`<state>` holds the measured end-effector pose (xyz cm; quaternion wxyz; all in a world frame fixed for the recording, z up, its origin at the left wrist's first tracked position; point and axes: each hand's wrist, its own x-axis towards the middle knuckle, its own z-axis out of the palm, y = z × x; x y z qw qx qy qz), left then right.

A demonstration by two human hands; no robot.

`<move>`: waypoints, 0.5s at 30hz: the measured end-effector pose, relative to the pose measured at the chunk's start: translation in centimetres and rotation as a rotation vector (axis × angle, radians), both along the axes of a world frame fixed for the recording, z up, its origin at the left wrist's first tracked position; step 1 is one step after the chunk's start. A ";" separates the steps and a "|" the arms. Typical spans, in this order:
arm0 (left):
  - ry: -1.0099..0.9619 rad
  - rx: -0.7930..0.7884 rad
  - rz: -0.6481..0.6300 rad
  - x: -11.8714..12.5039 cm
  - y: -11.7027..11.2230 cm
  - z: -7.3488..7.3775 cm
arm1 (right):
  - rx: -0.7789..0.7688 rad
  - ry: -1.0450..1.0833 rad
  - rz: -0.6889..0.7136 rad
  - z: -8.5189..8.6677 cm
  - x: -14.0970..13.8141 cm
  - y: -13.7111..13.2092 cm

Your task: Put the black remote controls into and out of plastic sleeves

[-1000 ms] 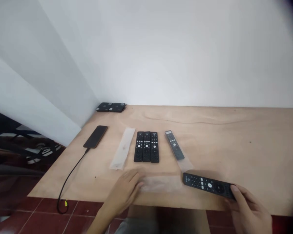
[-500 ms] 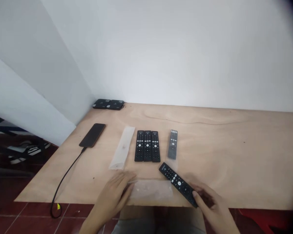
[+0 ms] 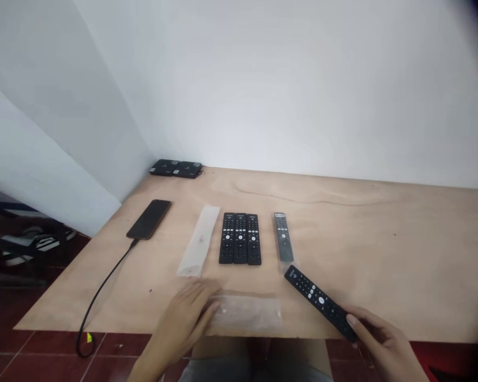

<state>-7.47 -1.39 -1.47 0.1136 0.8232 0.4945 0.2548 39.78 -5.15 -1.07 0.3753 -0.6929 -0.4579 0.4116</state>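
Note:
My right hand [image 3: 382, 342] grips the near end of a black remote [image 3: 318, 301] that lies slanting over the wooden table [image 3: 382, 249], its far end pointing up-left. My left hand [image 3: 191, 315] rests with fingers flat on the left end of a clear plastic sleeve [image 3: 249, 312] at the table's front edge. Behind them three black remotes [image 3: 240, 239] lie side by side. To their right, another remote [image 3: 282, 237] sits inside a clear sleeve. An empty clear sleeve [image 3: 200, 240] lies left of the three.
A black phone [image 3: 149, 219] with a cable [image 3: 103, 286] running off the front edge lies at the left. Two small black boxes [image 3: 177, 168] sit in the far left corner by the white wall. Red floor tiles show below the table edge.
My right hand has swung the held remote: first far right, then close to the flat sleeve, now slightly right again. The view shifted a little. My left hand stays on the sleeve.

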 end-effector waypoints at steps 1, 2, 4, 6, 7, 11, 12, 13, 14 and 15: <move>0.004 -0.002 0.000 -0.1 0.0 0.0 | 0.011 0.026 -0.026 -0.1 -0.7 0.1; 0.007 -0.006 -0.001 -0.1 0.0 -0.1 | 0.033 0.047 -0.046 -0.3 -1.6 0.4; 0.003 -0.010 -0.009 -0.3 0.0 -0.1 | 0.068 0.070 -0.064 -0.5 -3.9 1.2; -0.006 -0.013 -0.018 -0.5 0.0 -0.1 | 0.101 0.082 -0.029 -0.6 -6.3 2.4; -0.010 -0.012 -0.021 -0.6 -0.1 -0.1 | 0.128 0.087 -0.044 -0.5 -7.5 3.2; -0.015 -0.010 -0.027 -0.5 0.0 -0.2 | 0.217 0.069 -0.086 -0.2 -11.1 6.5; -0.016 -0.008 -0.029 -0.5 0.0 -0.3 | 0.241 0.068 -0.087 -0.1 -11.8 7.2; -0.019 -0.007 -0.031 -0.5 0.1 -0.3 | 0.264 0.065 -0.080 0.0 -12.4 7.9; -0.022 -0.008 -0.033 -0.4 0.1 -0.3 | 0.284 0.056 -0.079 0.0 -12.9 8.4; -0.025 -0.009 -0.037 -0.4 0.1 -0.3 | 0.297 0.044 -0.068 0.0 -13.3 8.9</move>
